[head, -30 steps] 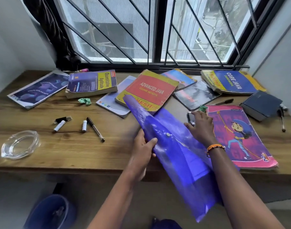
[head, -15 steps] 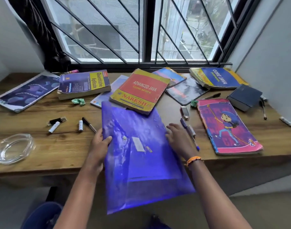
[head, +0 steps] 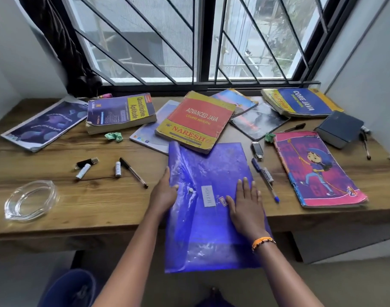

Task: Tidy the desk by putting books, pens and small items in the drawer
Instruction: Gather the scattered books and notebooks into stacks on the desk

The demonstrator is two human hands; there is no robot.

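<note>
Blue folder (head: 209, 196) flat on desk (head: 90, 200), near edge overhanging toward 6 o'clock. Right hand (head: 245, 209) lies flat on it, fingers straight, slightly spread. Left hand (head: 165, 193) holds its 9 o'clock edge, thumb on top. Blue pen (head: 265, 179) just beside at 3 o'clock.

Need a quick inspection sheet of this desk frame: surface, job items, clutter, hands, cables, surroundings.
Surface: wooden desk, cluttered.
Job's things: blue plastic folder overhanging the front edge; Advanced Java book overlapping its far edge; Core Java book; Quantitative Aptitude book; pink cartoon book; black pen; blue pen; USB stick.
Clutter: glass ashtray; crumpled green paper.
Hands: left hand on the folder's left edge; right hand flat on the folder.
Cables: nothing seen.
Surroundings: barred window; dark curtain. No drawer in view.
</note>
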